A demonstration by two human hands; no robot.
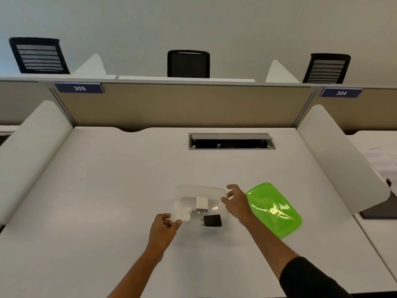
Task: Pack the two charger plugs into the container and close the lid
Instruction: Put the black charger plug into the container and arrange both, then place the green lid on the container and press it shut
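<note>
A clear plastic container (pixel 212 191) sits at the middle of the white desk (pixel 107 190), and both hands hold it. My left hand (pixel 164 227) pinches its near left corner. My right hand (pixel 236 203) grips its right rim. A white charger plug (pixel 202 202) shows through the clear plastic, prongs pointing toward me; I cannot tell whether it is inside or under the container. A black charger plug (pixel 213 220) lies on the desk at the container's near edge, prongs to the left. The green translucent lid (pixel 272 209) lies flat on the desk just right of my right hand.
An open cable hatch (pixel 232 141) is set into the desk behind the container. White side dividers (pixel 335 151) and a tan back panel (pixel 182 104) wall in the desk. Papers (pixel 384 164) lie on the desk to the right. Black chairs stand beyond the panel.
</note>
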